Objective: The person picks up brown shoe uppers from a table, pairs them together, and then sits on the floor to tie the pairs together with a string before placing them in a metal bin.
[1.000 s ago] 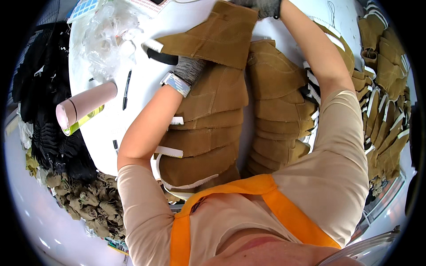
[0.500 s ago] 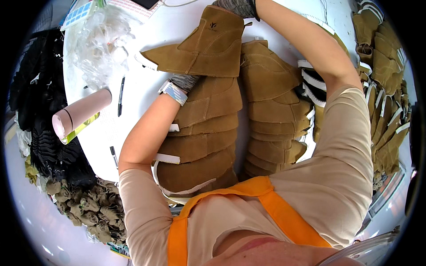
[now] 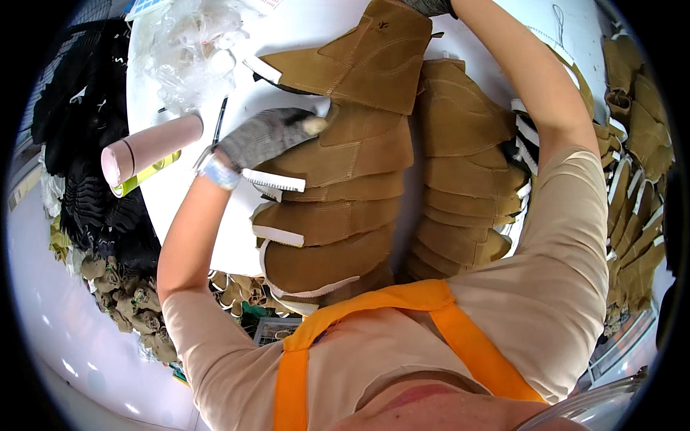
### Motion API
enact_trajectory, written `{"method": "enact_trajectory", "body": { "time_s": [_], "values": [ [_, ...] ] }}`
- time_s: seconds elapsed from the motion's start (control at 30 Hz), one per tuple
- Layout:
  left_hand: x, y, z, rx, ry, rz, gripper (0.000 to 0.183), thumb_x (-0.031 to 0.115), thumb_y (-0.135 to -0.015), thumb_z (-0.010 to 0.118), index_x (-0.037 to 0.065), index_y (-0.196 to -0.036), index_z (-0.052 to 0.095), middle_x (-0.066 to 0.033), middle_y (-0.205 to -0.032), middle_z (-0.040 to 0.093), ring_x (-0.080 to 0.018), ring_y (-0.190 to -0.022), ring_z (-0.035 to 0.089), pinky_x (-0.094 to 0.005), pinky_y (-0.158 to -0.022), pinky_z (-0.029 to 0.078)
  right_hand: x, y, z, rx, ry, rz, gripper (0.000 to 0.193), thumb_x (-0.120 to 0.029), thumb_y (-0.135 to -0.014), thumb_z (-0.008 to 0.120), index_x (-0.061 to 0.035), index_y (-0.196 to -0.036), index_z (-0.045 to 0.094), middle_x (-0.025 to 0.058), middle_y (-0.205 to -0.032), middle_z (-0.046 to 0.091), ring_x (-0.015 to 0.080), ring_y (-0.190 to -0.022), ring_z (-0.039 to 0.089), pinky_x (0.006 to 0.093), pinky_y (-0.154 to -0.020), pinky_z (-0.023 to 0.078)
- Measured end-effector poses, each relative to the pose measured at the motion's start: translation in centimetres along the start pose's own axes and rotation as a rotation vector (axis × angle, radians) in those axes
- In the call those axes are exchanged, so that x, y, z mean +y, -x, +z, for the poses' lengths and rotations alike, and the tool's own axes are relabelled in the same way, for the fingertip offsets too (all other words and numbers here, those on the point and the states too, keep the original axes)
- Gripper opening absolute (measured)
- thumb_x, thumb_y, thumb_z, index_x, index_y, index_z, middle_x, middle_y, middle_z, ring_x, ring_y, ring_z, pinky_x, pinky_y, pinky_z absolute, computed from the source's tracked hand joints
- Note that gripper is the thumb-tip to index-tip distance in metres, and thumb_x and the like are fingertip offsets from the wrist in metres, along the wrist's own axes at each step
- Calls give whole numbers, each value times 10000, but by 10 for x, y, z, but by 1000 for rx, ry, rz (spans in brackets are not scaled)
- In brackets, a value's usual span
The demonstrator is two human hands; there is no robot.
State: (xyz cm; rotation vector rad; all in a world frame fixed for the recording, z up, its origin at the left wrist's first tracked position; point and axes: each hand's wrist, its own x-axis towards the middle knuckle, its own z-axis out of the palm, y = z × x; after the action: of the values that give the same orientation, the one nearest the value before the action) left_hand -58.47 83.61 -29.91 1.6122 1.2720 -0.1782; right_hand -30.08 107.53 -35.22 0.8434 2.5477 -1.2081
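Brown suede boot uppers with white-edged toes lie overlapped in two columns, a left stack (image 3: 330, 187) and a right stack (image 3: 463, 187). Across the far end of the left stack is one more boot upper (image 3: 374, 54), its toe pointing left. My right hand (image 3: 430, 6), in a dark grey glove, grips that upper's far edge; the picture's border cuts off most of the hand. My left hand (image 3: 269, 135), gloved in grey with a bare fingertip showing, is over the toe side of the left stack just below the upper. Its fingers reach out to the right, with nothing visible in them.
A pink bottle (image 3: 162, 147) lies on the white table (image 3: 194, 230) at left, with a black pen (image 3: 221, 118) beside it. Clear plastic bags (image 3: 190, 57) are behind them. Dark piles (image 3: 93, 194) stand off the table's left side, and more brown uppers (image 3: 640, 144) at far right.
My left hand has come out from under the top upper and moved left and nearer to me. My right hand stays on the upper's far edge. The whole view has shifted slightly.
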Motion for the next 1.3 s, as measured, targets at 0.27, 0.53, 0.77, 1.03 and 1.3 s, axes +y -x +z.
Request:
{"method": "enact_trajectory", "body": {
  "time_s": [0.27,0.53,0.77,1.03,1.3],
  "values": [
    [36,9,-39,-6,57,116,230,204,-932,515,99,-1057,676,-126,-991,665,-227,-907,625,-295,-883,470,9,6,-1,-7,33,27,322,-205,-869,592,-59,-1154,624,142,-1088,659,214,-970,617,344,-856,464],
    [0,-108,-85,-66,-799,99,421,170,-974,350,131,-1392,386,-54,-1299,545,-154,-1158,534,-267,-1029,368,-11,-5,-6,-54,143,-7,312,-222,-873,585,-62,-1136,638,146,-1071,667,214,-969,618,352,-859,462],
    [-6,-85,-58,-29,-235,176,451,347,-1008,356,56,-1334,466,-95,-1294,549,-166,-1152,543,-289,-995,413,-5,-7,5,-66,3,16,321,-229,-876,597,-60,-1147,631,135,-1070,661,209,-958,617,340,-841,476],
    [13,-51,-21,-134,296,3,799,637,-827,554,9,-1316,485,-155,-1303,522,-215,-1208,479,-296,-1039,355,-33,-16,28,-159,-278,98,337,-234,-879,614,-57,-1166,620,119,-1073,652,201,-943,616,323,-817,495],
    [-5,-58,-14,-374,310,43,791,644,-839,531,-26,-1260,523,-134,-1189,592,-200,-1092,532,-302,-969,406,-43,-1,38,-251,-632,287,355,-240,-882,630,-54,-1184,608,102,-1076,643,193,-929,614,306,-793,514]
  ]
}}
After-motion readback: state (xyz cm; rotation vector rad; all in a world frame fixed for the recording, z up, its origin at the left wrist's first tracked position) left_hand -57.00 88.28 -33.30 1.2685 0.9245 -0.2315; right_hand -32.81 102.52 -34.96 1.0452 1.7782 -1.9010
